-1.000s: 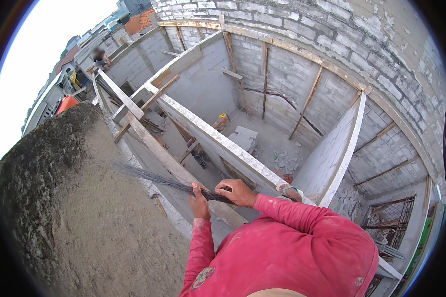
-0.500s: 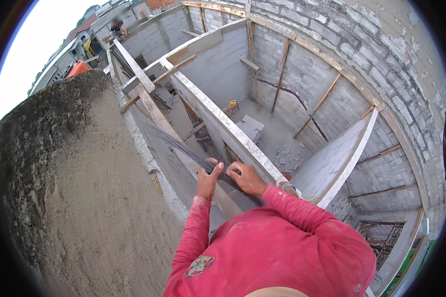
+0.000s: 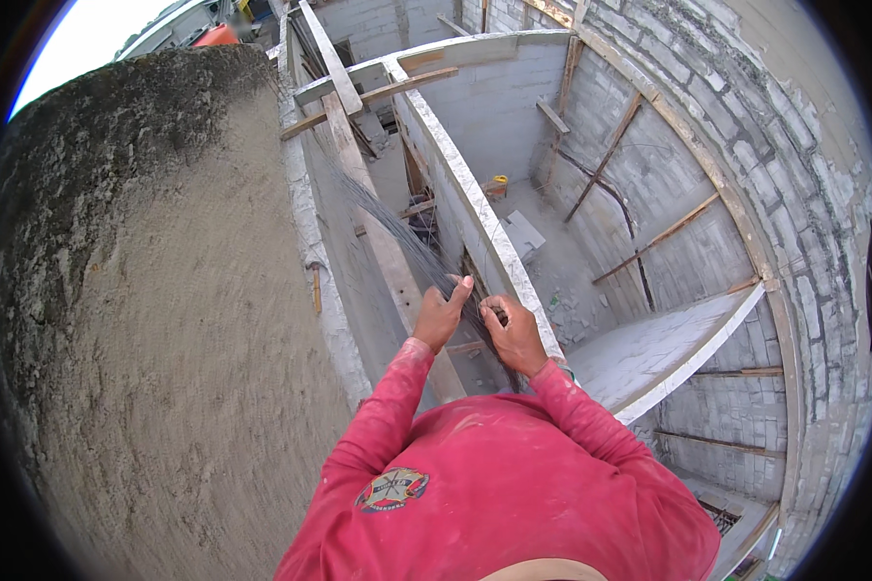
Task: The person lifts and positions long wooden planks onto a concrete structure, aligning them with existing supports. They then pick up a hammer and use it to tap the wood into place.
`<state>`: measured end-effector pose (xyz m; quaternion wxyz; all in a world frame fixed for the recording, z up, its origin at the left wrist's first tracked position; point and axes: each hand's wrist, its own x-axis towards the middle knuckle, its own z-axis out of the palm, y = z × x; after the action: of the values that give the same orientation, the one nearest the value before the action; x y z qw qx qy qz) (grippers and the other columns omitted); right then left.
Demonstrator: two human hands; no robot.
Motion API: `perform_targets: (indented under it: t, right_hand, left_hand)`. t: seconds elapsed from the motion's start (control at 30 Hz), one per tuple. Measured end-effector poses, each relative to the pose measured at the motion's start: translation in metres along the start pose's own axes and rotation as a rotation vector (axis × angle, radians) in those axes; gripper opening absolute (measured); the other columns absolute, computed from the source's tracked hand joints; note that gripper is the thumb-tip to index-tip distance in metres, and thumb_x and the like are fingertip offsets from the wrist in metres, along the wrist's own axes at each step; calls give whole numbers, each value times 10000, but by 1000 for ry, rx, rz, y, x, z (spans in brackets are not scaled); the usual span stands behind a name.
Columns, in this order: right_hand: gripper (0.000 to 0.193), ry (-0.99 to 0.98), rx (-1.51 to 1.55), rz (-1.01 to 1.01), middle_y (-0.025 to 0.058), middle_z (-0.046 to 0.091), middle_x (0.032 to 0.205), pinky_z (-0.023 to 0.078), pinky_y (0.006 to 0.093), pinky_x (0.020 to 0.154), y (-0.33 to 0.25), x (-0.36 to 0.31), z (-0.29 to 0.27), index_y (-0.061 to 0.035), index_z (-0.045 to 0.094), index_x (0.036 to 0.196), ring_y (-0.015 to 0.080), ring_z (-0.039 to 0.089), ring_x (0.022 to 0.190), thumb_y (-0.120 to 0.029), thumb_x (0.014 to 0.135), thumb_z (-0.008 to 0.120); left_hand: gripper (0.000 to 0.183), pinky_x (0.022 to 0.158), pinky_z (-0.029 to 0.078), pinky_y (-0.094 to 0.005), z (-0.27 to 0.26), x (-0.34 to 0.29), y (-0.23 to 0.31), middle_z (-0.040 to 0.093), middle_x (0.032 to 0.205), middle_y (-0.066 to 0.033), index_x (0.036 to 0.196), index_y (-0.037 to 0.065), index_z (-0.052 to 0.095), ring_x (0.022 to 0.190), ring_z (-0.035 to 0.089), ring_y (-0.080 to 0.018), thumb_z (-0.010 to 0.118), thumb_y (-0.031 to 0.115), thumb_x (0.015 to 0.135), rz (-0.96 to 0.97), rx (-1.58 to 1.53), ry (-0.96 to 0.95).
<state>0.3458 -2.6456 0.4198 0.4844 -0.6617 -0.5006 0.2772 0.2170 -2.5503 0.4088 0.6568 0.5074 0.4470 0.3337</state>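
A long bundle of thin grey wire (image 3: 402,232) runs slantwise from the far left toward my body, above a narrow gap between walls. My left hand (image 3: 440,316) is closed around it, with the thumb raised along the strands. Just to the right, my right hand (image 3: 515,334) has its fingers curled and pinched together at the bundle's right side. What those fingertips grip is too small to make out, though strands pass right beside them. The near end of the wire drops between the hands and my red shirt.
A wooden plank (image 3: 397,266) lies lengthwise under the wire. Left of it, a wooden-handled hammer (image 3: 317,286) rests on the ledge beside a rough cement slab (image 3: 194,252). To the right, a narrow wall top (image 3: 484,208) borders a deep block-walled room with timber braces.
The view has shifted, so the walls sit farther right and higher. The wire strands look more fanned out at the far side. Both hands stay at the bundle, slightly farther apart.
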Motion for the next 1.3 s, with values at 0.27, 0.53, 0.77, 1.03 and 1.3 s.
perform_targets:
  t: [0.27, 0.53, 0.77, 1.03, 1.3]
  right_hand:
    - [202, -92, 30, 87, 151, 679, 856, 489, 343, 740, -7, -1, -2, 18, 667, 946, 247, 658, 803, -178, 938, 624]
    - [234, -131, 118, 183, 120, 658, 801, 479, 330, 714, 10, -2, 8, 16, 643, 945, 182, 626, 754, -213, 966, 598]
    - [326, -214, 117, 94, 16, 598, 781, 456, 246, 674, 9, 1, 13, 10, 655, 977, 77, 545, 734, -296, 1018, 552]
    - [420, -284, 242, 185, -3, 580, 808, 439, 224, 717, 9, 7, 9, 20, 654, 995, 72, 509, 757, -394, 999, 581]
    - [351, -302, 359, 323, -16, 590, 814, 436, 234, 692, 4, 7, 6, 17, 662, 986, 62, 511, 750, -329, 995, 604]
  left_hand:
    - [306, 523, 377, -235, -8, -11, -5, 531, 698, 63, 848, 83, 625, 588, 464, -43, 647, 366, 960, -7, -69, 5]
    - [266, 537, 393, -234, -21, -13, -18, 509, 737, 70, 867, 122, 595, 621, 474, -43, 656, 367, 952, -44, -108, 2]
    - [292, 550, 418, -241, -27, -11, -22, 537, 801, 52, 931, 128, 589, 662, 498, -53, 671, 408, 935, -102, -49, -28]
    - [333, 513, 381, -260, -19, -9, -16, 516, 685, 51, 828, 98, 609, 576, 464, -58, 653, 404, 951, -77, -107, 97]
    - [323, 548, 386, -250, -22, -9, -20, 512, 723, 53, 850, 102, 611, 625, 464, -54, 652, 407, 950, -92, -72, 41]
